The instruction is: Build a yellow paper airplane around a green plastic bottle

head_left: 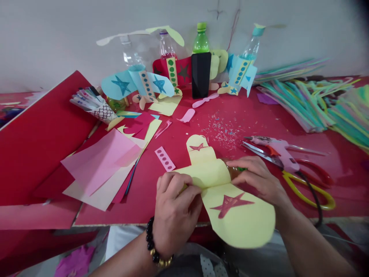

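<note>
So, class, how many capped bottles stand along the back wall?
4: from left to right, the pale-capped bottle, the purple-capped bottle, the green-capped bottle behind the black phone, and the teal-capped bottle. Others could be hidden.

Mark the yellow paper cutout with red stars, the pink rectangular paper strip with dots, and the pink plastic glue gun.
Yellow paper cutout point(211, 173): head view, on its curled middle.
Pink rectangular paper strip point(165, 159): head view, centre of its dotted face.
Pink plastic glue gun point(290, 161): head view, on its handle.

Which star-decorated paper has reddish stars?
The yellow paper between the left hand and right hand; the blue wings carry blue stars, the red wings dark ones.
</note>
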